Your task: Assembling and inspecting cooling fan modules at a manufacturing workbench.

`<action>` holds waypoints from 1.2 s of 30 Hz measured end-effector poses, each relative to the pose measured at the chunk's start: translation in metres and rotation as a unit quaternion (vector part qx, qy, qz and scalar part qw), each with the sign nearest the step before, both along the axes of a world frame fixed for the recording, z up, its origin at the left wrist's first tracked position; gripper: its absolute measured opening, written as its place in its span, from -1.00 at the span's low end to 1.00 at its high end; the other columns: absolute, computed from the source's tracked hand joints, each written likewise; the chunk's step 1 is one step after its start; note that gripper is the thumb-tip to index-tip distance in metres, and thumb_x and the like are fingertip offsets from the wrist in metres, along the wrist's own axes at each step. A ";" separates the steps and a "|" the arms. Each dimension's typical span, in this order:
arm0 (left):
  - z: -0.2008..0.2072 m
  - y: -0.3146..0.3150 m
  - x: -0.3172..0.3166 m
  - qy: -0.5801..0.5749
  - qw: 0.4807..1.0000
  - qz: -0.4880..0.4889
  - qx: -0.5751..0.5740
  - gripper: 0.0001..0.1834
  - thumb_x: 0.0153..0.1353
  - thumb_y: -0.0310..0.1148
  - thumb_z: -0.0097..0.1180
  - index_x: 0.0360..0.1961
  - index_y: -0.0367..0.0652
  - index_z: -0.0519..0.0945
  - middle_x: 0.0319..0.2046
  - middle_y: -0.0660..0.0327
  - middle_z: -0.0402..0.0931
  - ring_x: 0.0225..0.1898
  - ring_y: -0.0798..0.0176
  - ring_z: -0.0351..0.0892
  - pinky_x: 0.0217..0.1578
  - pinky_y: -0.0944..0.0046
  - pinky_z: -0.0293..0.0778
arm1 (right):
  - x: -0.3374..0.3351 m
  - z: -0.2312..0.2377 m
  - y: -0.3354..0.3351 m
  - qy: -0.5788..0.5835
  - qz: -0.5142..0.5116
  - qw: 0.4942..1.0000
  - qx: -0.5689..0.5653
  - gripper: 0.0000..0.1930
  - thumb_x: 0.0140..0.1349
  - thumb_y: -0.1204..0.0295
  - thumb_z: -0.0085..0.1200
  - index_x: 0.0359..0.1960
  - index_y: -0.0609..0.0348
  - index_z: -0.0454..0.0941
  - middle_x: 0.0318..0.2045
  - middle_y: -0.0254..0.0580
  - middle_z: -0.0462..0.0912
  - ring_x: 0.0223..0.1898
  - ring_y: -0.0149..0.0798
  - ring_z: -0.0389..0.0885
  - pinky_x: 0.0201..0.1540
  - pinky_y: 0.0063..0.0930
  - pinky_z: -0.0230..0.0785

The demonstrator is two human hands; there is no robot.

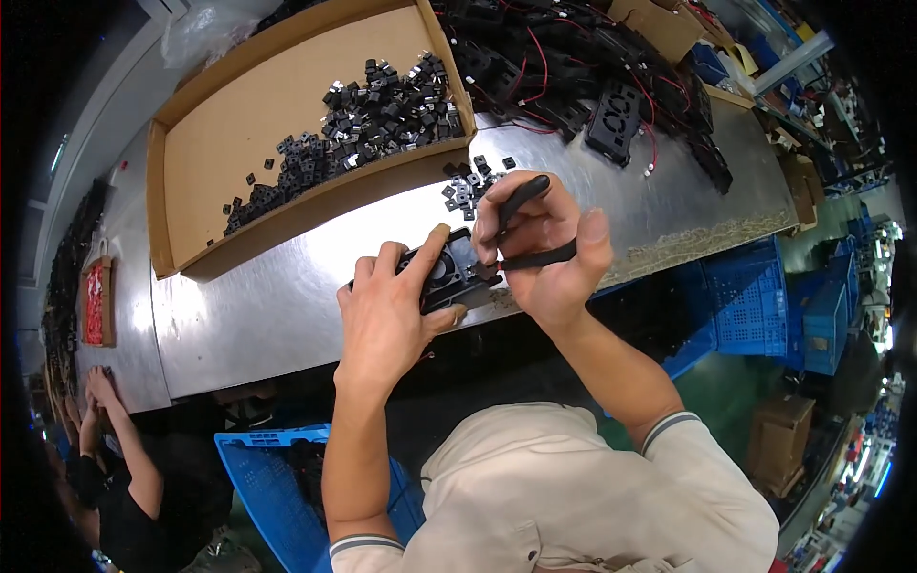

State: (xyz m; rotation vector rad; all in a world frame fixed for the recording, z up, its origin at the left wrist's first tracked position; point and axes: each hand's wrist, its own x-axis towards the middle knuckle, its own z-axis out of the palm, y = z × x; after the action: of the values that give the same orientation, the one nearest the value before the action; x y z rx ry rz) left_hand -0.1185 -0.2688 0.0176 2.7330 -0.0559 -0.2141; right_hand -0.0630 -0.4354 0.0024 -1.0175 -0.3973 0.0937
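Black rectangular plastic housing (445, 268): probably light, stiff; hold edges. Left hand (387, 307): fingers spread, clamping it; right hand (552, 286): fingers curled round black-handled pliers (541, 259).

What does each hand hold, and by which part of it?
Right hand: pliers, by the black handles. Left hand: black casing, by its edges.

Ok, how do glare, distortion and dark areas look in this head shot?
Head view: bright glare on the metal workbench between the cardboard tray and the left hand; head view: fisheye curves surroundings toward the rim, corners black; head view: deep shade beneath the metal workbench.
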 end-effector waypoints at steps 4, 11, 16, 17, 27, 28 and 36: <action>0.000 0.001 -0.001 -0.005 1.000 -0.001 -0.001 -0.12 -0.08 -0.19 0.45 0.33 0.31 0.35 0.00 0.14 0.43 0.02 -0.03 0.44 -0.06 -0.14 0.41 | -0.005 0.000 0.006 0.003 -0.022 1.000 -0.014 -0.16 0.22 -0.41 -0.41 -0.16 0.27 0.42 -0.45 -0.09 0.45 -0.48 -0.27 0.39 -0.42 -0.41 0.26; -0.001 0.001 -0.001 -0.013 1.000 -0.002 0.003 -0.13 -0.08 -0.20 0.45 0.33 0.28 0.36 -0.07 0.13 0.44 -0.01 -0.02 0.44 -0.07 -0.05 0.44 | -0.010 0.004 0.008 0.023 -0.038 0.999 0.009 -0.18 0.23 -0.39 -0.42 -0.19 0.25 0.43 -0.48 -0.11 0.43 -0.53 -0.27 0.33 -0.44 -0.41 0.21; -0.001 0.001 -0.001 -0.030 1.000 -0.004 0.004 -0.12 -0.08 -0.20 0.44 0.33 0.25 0.36 -0.12 0.12 0.45 -0.04 -0.01 0.45 -0.06 0.01 0.47 | -0.002 0.001 0.008 0.013 -0.034 0.999 0.005 -0.16 0.23 -0.41 -0.43 -0.15 0.26 0.43 -0.45 -0.10 0.45 -0.48 -0.27 0.37 -0.40 -0.40 0.26; 0.000 0.001 -0.001 -0.027 1.000 -0.003 0.003 -0.12 -0.08 -0.20 0.44 0.34 0.25 0.36 -0.12 0.12 0.45 -0.04 -0.02 0.44 -0.06 0.01 0.46 | -0.001 0.001 0.009 0.009 -0.035 0.999 -0.009 -0.15 0.23 -0.41 -0.43 -0.13 0.26 0.43 -0.43 -0.10 0.45 -0.46 -0.27 0.39 -0.38 -0.39 0.29; 0.000 0.000 -0.002 -0.026 1.000 -0.001 0.008 -0.10 -0.09 -0.20 0.45 0.35 0.27 0.34 -0.12 0.14 0.44 -0.05 -0.01 0.44 -0.09 -0.01 0.45 | 0.000 0.001 0.008 0.005 -0.021 1.000 0.021 -0.12 0.23 -0.43 -0.45 -0.11 0.29 0.44 -0.40 -0.08 0.48 -0.39 -0.27 0.43 -0.34 -0.40 0.33; 0.000 0.000 -0.002 -0.026 1.000 -0.001 0.008 -0.10 -0.09 -0.20 0.45 0.35 0.27 0.34 -0.12 0.14 0.44 -0.05 -0.01 0.44 -0.09 -0.01 0.45 | 0.001 0.000 0.008 0.009 -0.020 1.000 0.023 -0.11 0.23 -0.43 -0.45 -0.11 0.29 0.44 -0.40 -0.09 0.48 -0.38 -0.27 0.43 -0.34 -0.40 0.33; -0.001 -0.001 -0.002 -0.033 0.999 -0.002 0.011 -0.11 -0.08 -0.20 0.44 0.34 0.27 0.35 -0.12 0.13 0.44 -0.06 -0.03 0.44 -0.08 -0.01 0.45 | -0.007 0.004 0.013 0.012 -0.073 0.997 -0.037 -0.12 0.22 -0.44 -0.44 -0.12 0.29 0.44 -0.41 -0.08 0.48 -0.45 -0.27 0.41 -0.36 -0.44 0.30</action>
State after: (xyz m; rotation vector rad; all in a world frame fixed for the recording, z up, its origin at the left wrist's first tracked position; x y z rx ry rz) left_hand -0.1207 -0.2696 0.0163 2.7622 -0.0790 -0.1271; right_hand -0.0697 -0.4225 0.0061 -1.1151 -0.2997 -0.0103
